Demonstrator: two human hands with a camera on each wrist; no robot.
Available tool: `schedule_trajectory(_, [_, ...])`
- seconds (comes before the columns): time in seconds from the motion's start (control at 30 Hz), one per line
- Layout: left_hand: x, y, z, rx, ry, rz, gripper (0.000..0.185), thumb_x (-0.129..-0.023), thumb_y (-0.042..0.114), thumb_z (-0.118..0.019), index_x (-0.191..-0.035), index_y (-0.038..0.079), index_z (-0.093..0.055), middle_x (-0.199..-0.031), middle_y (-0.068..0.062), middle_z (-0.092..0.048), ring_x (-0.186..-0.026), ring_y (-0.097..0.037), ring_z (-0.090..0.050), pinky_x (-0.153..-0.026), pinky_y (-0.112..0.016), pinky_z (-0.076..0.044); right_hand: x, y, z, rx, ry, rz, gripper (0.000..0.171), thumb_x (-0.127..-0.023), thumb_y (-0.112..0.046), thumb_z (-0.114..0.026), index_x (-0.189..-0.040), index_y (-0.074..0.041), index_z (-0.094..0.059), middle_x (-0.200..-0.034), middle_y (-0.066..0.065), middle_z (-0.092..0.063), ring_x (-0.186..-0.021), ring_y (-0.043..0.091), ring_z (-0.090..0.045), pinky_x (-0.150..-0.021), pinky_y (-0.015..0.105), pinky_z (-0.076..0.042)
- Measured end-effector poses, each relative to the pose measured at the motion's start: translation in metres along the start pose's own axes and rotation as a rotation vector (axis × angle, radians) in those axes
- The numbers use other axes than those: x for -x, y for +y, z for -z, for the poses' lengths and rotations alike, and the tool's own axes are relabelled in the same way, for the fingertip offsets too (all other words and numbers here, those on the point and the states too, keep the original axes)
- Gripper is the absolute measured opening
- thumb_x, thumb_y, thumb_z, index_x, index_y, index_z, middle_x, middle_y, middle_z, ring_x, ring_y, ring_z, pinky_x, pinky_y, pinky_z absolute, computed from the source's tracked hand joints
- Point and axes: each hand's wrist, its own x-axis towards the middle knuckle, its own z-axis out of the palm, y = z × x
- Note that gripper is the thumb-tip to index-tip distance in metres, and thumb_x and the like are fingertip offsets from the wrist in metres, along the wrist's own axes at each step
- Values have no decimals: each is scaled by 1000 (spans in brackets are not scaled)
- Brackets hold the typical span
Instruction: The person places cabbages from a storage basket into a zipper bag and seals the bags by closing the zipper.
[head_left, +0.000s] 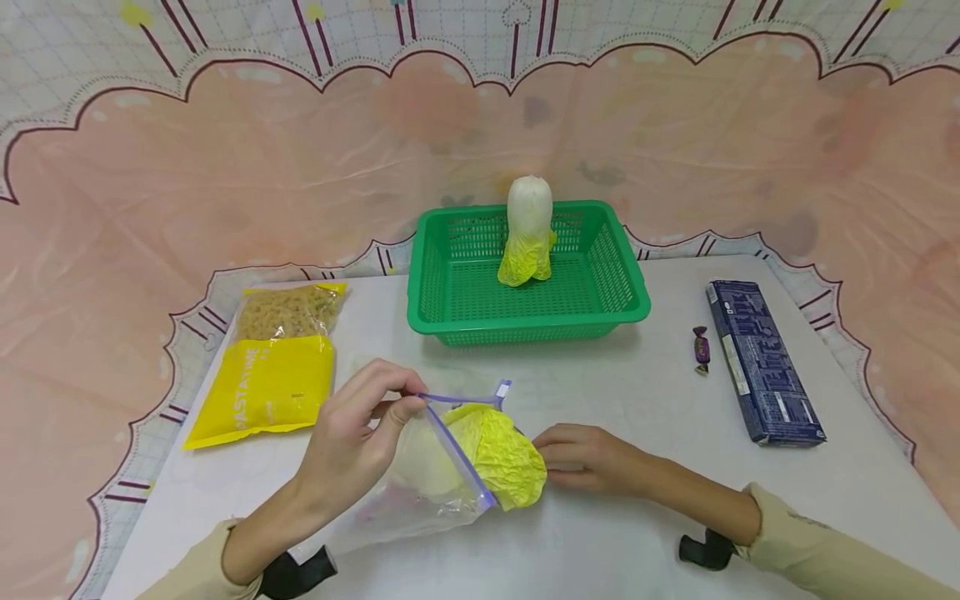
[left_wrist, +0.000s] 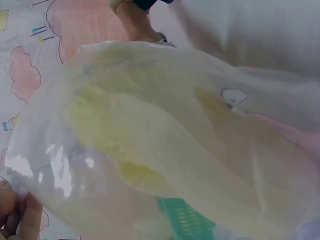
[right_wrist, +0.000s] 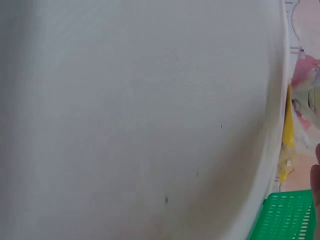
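Observation:
A clear zip bag with a purple zip strip lies on its side, its mouth facing right. My left hand pinches the upper edge of that mouth between thumb and fingers. A napa cabbage lies partly in the bag, its yellow leafy end sticking out past the zip. My right hand touches this leafy end from the right with its fingertips, palm down and fingers extended. In the left wrist view the cabbage's pale body shows through the cloudy plastic.
Behind the bag stands a green basket with another napa cabbage leaning in it. A yellow pasta packet lies at left. On the right are a purple-wrapped candy and a dark blue box. A patterned curtain hangs behind the table.

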Motion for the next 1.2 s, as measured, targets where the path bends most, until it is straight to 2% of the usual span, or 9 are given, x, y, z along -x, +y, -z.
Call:
schedule_trajectory(0.13, [-1, 1, 0, 14, 16, -31, 21, -80, -12, -69, -94, 3, -64, -88, -7, -60, -85, -5, -60, -70, -10, -54, -3, -1, -4, -17, 59, 25, 15, -91, -14, -68, -105, -9, -69, -106, 3, -70, -97, 12, -66, -87, 13, -52])
schedule_trajectory(0.27, [-1, 2, 4, 4, 15, -10, 24, -78, -14, -69, -94, 2, -64, -88, -6, -60, -86, -5, -59, -79, -13, -55, -6, -2, 0, -24, 92, 39, 16, -97, -21, -59, -102, -9, -69, -102, 2, -70, -94, 11, -66, -86, 11, -52])
schedule_trajectory(0.47, [-1, 0, 21, -40, 92, 22, 22, -78, -15, -68, -95, -2, -63, -87, -6, -59, -82, -2, -57, -82, -11, -54, -26, -9, 38, -5, 182, 60, 26, -100, -24, -52, -103, -5, -70, -103, 7, -70, -95, 16, -67, -88, 14, -53])
schedule_trajectory(0.57, [0, -3, 29, 59, 164, 26, 16, -82, -11, -66, -96, -10, -60, -90, -4, -59, -81, -3, -58, -81, -11, -54, -49, -15, 65, 12, 233, 92, 26, -99, -23, -54, -102, -3, -69, -102, 10, -70, -94, 18, -67, -90, 15, -53])
schedule_trajectory(0.7, [4, -10, 34, 235, 279, 7, 21, -87, -6, -63, -97, -22, -53, -97, 0, -61, -83, -7, -61, -82, -13, -54, -86, -28, 97, 27, 297, 176, 22, -98, -20, -56, -101, -1, -68, -97, 11, -69, -91, 18, -66, -88, 15, -53])
schedule_trajectory(0.8, [6, -13, 37, 259, 347, 29, 24, -89, -6, -62, -97, -25, -50, -97, 2, -61, -85, -7, -62, -85, -13, -53, -111, -38, 112, 36, 303, 233, 21, -97, -18, -58, -101, -1, -68, -96, 11, -70, -91, 19, -66, -88, 17, -54])
schedule_trajectory(0.97, [7, -13, 42, 294, 413, 57, 11, -89, -11, -59, -99, -14, -58, -96, 2, -62, -80, -5, -62, -84, -13, -53, -130, -47, 120, 53, 245, 258, 19, -96, -17, -59, -102, -1, -68, -97, 9, -70, -94, 18, -67, -90, 18, -54])
schedule_trajectory(1.07, [8, -12, 47, 328, 451, 54, 14, -89, -11, -59, -102, -7, -61, -96, 0, -62, -77, -5, -63, -82, -13, -53, -133, -47, 120, 46, 235, 244, 19, -96, -16, -58, -102, -1, -67, -97, 10, -70, -94, 18, -67, -90, 18, -54])
schedule_trajectory(1.2, [8, -11, 50, 360, 477, 36, 15, -88, -11, -60, -103, -11, -60, -95, -2, -62, -74, -6, -65, -83, -14, -54, -134, -44, 118, 34, 237, 258, 17, -96, -14, -59, -103, 0, -67, -97, 10, -70, -91, 19, -67, -88, 18, -54])
